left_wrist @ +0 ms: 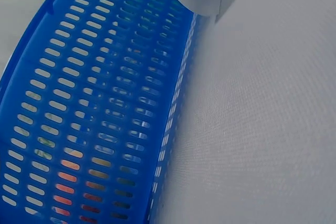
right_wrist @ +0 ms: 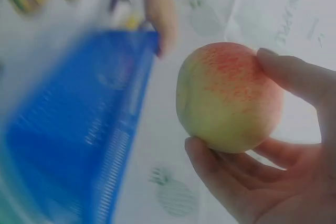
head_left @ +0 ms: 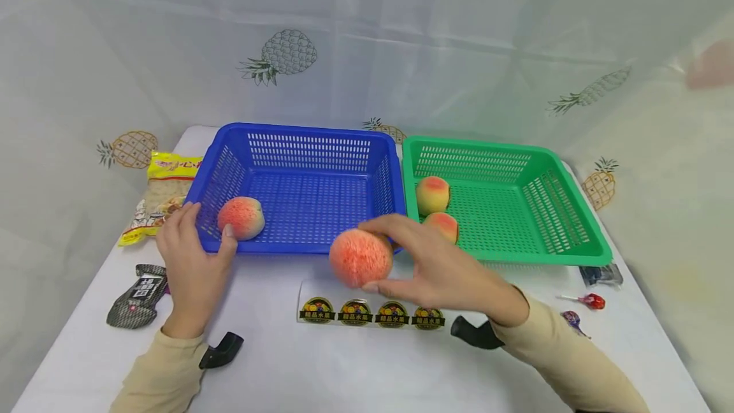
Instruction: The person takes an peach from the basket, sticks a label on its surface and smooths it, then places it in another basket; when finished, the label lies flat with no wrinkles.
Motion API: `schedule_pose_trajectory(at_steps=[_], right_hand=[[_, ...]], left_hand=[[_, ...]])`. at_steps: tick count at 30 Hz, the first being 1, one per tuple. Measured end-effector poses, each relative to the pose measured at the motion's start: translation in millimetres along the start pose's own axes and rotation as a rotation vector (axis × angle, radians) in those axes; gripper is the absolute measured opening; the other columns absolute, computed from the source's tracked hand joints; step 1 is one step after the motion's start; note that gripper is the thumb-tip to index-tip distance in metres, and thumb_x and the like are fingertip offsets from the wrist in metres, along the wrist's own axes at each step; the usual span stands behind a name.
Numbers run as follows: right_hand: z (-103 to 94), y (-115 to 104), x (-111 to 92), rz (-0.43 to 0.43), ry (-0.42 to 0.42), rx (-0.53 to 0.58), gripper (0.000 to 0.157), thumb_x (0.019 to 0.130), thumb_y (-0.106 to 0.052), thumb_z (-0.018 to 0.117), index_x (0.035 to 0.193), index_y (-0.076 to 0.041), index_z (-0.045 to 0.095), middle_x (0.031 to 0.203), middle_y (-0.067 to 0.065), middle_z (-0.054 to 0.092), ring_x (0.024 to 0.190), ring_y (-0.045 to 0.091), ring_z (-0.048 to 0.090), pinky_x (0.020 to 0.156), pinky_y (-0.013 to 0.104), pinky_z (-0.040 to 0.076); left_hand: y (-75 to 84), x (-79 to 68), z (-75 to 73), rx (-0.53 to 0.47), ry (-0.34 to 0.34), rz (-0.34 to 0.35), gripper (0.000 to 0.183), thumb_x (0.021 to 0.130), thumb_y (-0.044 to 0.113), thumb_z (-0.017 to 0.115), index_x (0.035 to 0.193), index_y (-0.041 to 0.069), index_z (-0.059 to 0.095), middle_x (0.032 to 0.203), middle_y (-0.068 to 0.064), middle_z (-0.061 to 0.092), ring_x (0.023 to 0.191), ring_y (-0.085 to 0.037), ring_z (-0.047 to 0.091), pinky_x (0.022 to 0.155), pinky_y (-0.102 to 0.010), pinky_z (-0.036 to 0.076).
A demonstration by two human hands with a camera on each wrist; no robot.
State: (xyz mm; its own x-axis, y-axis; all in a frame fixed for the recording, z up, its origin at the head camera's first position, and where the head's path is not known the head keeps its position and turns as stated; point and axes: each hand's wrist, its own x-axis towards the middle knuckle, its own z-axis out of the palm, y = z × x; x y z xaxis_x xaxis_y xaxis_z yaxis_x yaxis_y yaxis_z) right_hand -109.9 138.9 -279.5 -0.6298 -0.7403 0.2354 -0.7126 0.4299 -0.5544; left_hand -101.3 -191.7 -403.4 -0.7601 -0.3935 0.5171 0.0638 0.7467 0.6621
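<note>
In the head view my right hand [head_left: 436, 266] grips a peach [head_left: 361, 259] between thumb and fingers, in front of the blue basket's near right corner. The right wrist view shows that peach [right_wrist: 228, 98] red on top and yellow-green below. My left hand [head_left: 192, 260] holds the near left corner of the blue basket [head_left: 304, 248], its thumb overlapping the front rim. Inside that basket, close to the thumb, lies another peach [head_left: 241, 218]. Slots in the blue wall [left_wrist: 100, 77] fill much of the left wrist view, with reddish colour showing through some.
To the right stands a green basket [head_left: 539, 257] with two peaches [head_left: 432, 195] along its left side. A strip of round stickers [head_left: 355, 313] lies in front. Snack packages [head_left: 166, 193] are at the left; a red lollipop [head_left: 593, 301] and small wrapped items lie at the right.
</note>
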Motion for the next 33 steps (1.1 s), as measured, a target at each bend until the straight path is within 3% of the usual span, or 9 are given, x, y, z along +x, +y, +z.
schedule_pose_trajectory(at_steps=[6,11,18,29,33], right_hand=[[44.7,6,-59,0.014,-0.053,0.105,0.059,0.076,-0.036,0.067,0.127,-0.023,0.038,0.120,-0.012,0.045,0.104,0.003,0.047,0.082,0.021,0.046],[80.2,12,-87,0.009,-0.090,0.129,0.060,0.077,-0.034,0.066,0.127,-0.022,0.036,0.120,-0.012,0.043,0.105,0.001,0.046,0.086,0.020,0.043],[104.9,14,-99,0.058,-0.075,0.078,0.059,0.078,-0.038,0.064,0.128,-0.024,0.036,0.121,-0.015,0.043,0.107,0.000,0.045,0.090,0.023,0.041],[107.9,17,-102,0.057,-0.107,0.021,0.060,0.080,-0.041,0.060,0.128,-0.021,0.031,0.119,-0.016,0.039,0.106,-0.003,0.041,0.091,0.017,0.037],[107.7,18,-103,0.058,-0.121,-0.008,0.061,0.080,-0.044,0.060,0.128,-0.021,0.031,0.118,-0.018,0.038,0.105,-0.004,0.040,0.090,0.017,0.038]], left_hand=[[-2.7,-2.1,1.1,0.010,0.001,0.001,0.061,0.076,0.032,0.060,0.126,0.001,0.043,0.133,-0.013,0.036,0.124,-0.026,0.025,0.095,-0.050,0.025],[-2.5,-2.7,-0.2,0.011,0.014,0.016,0.060,0.077,0.031,0.060,0.126,0.001,0.043,0.133,-0.012,0.036,0.124,-0.027,0.025,0.095,-0.050,0.024],[-2.7,-0.2,1.0,-0.002,0.029,0.046,0.059,0.076,0.032,0.059,0.125,0.001,0.044,0.132,-0.014,0.037,0.123,-0.028,0.026,0.097,-0.049,0.023],[-3.7,-0.5,1.3,0.048,0.032,0.067,0.053,0.078,0.032,0.056,0.119,-0.002,0.050,0.132,-0.016,0.038,0.124,-0.031,0.026,0.099,-0.050,0.019],[-0.6,-1.3,1.4,0.093,0.101,0.109,0.051,0.078,0.036,0.055,0.112,-0.002,0.054,0.126,-0.018,0.041,0.122,-0.032,0.027,0.097,-0.051,0.016]])
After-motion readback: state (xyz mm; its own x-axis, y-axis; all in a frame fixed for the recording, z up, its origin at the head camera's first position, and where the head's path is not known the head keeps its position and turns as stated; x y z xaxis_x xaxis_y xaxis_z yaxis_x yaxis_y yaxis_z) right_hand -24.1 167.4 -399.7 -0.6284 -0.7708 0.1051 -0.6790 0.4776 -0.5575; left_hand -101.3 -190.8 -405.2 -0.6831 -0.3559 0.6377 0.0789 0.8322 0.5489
